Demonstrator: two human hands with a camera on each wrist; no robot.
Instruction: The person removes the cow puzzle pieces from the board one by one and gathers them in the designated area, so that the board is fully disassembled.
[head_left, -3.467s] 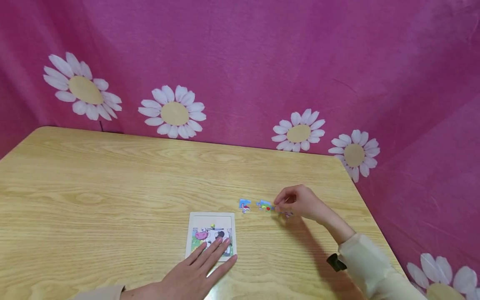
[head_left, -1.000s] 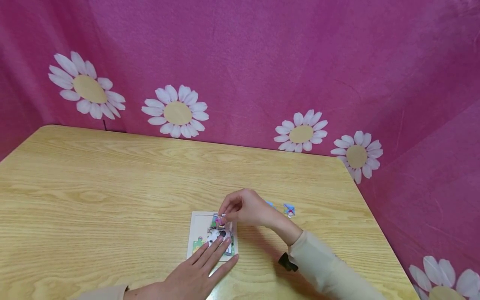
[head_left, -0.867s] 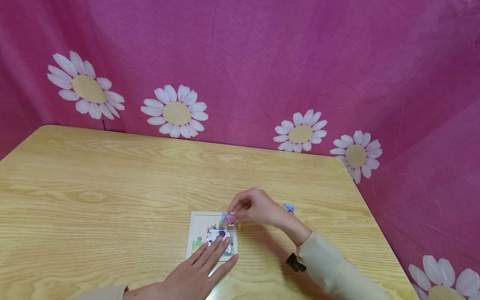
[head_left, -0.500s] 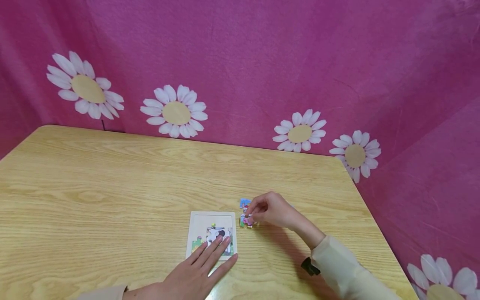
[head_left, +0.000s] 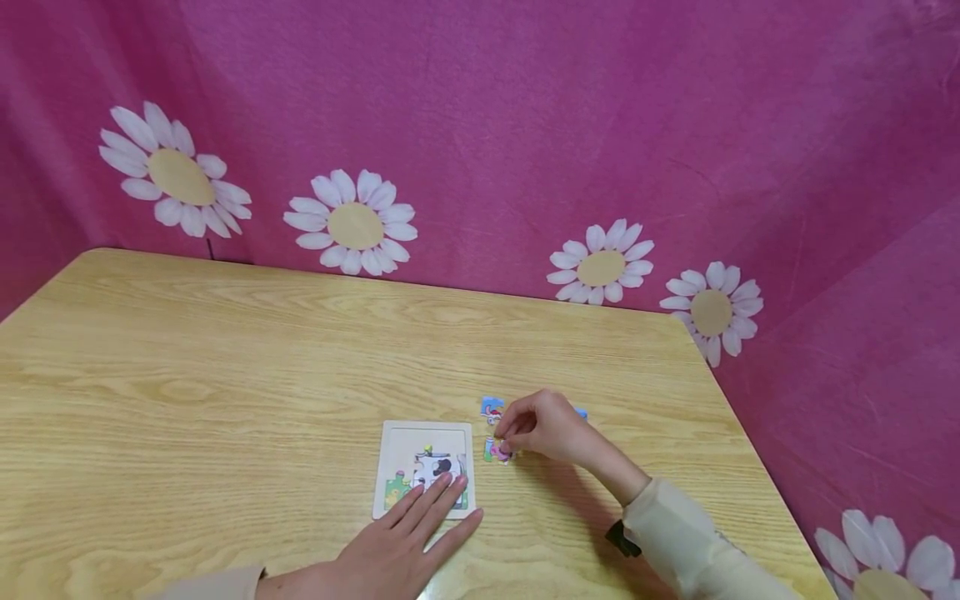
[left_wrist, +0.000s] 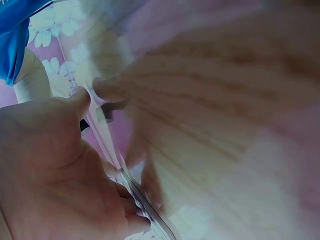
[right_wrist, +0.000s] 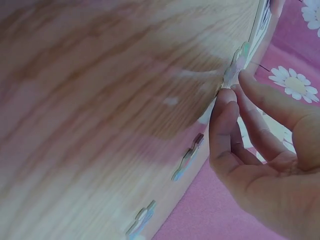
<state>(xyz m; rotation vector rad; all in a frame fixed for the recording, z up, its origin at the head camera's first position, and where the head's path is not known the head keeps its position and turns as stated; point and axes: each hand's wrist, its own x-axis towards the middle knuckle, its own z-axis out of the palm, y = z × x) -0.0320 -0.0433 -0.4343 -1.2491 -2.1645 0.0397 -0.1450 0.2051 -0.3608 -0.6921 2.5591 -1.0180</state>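
Observation:
My left hand lies flat with extended fingers over the lower part of a light wooden puzzle tray. In the tray, pieces of a black-and-white cow and a green corner piece show; the tray's upper part is bare wood. Just right of the tray, my right hand pinches a pink and green puzzle piece between thumb and fingers, at the tabletop. The right wrist view shows this puzzle piece edge-on at the fingertips. The left palm fills much of the left wrist view.
A blue puzzle piece lies behind the held one. Another blue piece is partly hidden behind the right hand. The wood-grain table ends at a pink curtain with daisies.
The pink-snout puzzle piece, in the tray 3.5 seconds ago, was in my right hand over the tray's upper right one second ago. It is now on the right. My left hand stays put.

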